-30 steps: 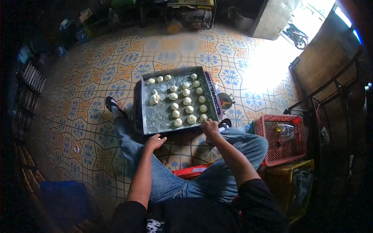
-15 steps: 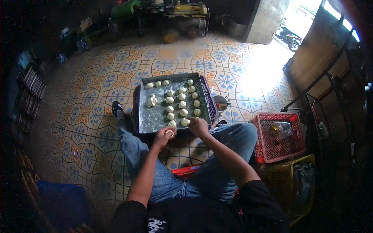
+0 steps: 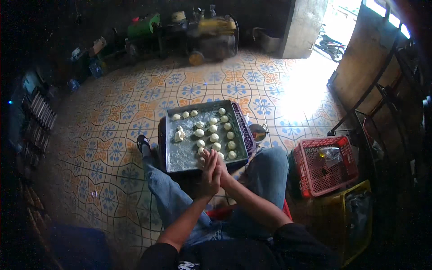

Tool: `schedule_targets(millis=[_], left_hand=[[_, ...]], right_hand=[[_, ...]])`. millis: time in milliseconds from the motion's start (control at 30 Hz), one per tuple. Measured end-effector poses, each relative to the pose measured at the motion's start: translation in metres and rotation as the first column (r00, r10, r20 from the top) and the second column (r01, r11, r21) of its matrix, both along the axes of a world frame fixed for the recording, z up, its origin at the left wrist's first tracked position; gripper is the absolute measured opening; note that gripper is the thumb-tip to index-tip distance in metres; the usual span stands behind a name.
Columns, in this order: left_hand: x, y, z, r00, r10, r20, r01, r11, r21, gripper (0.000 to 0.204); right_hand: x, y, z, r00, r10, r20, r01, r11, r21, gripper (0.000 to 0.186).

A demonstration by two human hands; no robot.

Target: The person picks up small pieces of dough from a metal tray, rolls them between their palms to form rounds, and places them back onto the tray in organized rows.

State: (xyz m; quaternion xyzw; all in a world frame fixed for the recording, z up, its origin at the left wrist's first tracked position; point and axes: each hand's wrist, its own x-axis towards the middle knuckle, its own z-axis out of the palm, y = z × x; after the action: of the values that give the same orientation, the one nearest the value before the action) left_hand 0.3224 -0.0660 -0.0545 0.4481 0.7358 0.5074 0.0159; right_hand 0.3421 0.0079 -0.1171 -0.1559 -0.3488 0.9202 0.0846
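Note:
My left hand [image 3: 209, 177] and my right hand [image 3: 223, 173] are pressed palm to palm over the near edge of a square metal tray [image 3: 179, 155]. Their fingers are straight and point away from me. The piece of dough my left hand held a moment ago is hidden between the palms. Round pale dough balls [image 3: 213, 128] stand in loose rows across the middle and right of the tray, with a few smaller ones at its far left corner. A larger, uneven lump of dough [image 3: 179, 134] lies at the left. My hands cover part of the nearest balls.
The tray rests on a dark purple crate [image 3: 245, 129]. A small round pan [image 3: 258, 132] is just right of it. Farther right stand a red plastic basket [image 3: 306, 177] with a clear bag inside and a yellow crate [image 3: 344, 216]. My knees flank the tray. Patterned floor tiles [image 3: 108, 148] surround it.
My hands were apart, the left with a piece of dough and the right at a ball in the tray. They have come together palm to palm. The whole view has shifted slightly.

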Motion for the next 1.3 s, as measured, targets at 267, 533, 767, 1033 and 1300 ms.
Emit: schedule_targets(millis=[267, 533, 767, 1033, 1300], left_hand=[[-0.019, 0.002, -0.014, 0.967, 0.206, 0.147, -0.188, 0.974, -0.126, 0.069], [-0.046, 0.002, -0.002, 0.991, 0.081, 0.109, -0.076, 0.996, -0.046, 0.062], [-0.067, -0.019, -0.008, 0.998, -0.055, 0.005, 0.055, 0.998, -0.023, 0.045], [-0.062, -0.022, -0.007, 0.991, 0.105, 0.078, -0.111, 0.991, 0.076, 0.054], [-0.044, -0.026, 0.021, -0.038, -0.842, 0.538, -0.335, 0.518, 0.787, 0.061]], right_hand=[[-0.034, 0.018, 0.055, 0.974, -0.064, 0.218, 0.114, 0.967, -0.227, 0.059], [-0.008, 0.006, -0.059, 0.965, 0.263, -0.010, -0.264, 0.962, -0.066, 0.058], [0.003, -0.028, -0.071, 0.990, 0.085, 0.115, -0.045, 0.950, -0.308, 0.044], [-0.008, -0.043, 0.098, 0.997, -0.073, 0.010, 0.053, 0.811, 0.583, 0.068], [-0.022, 0.012, 0.077, 0.912, 0.326, -0.249, 0.322, -0.196, 0.926, 0.052]])
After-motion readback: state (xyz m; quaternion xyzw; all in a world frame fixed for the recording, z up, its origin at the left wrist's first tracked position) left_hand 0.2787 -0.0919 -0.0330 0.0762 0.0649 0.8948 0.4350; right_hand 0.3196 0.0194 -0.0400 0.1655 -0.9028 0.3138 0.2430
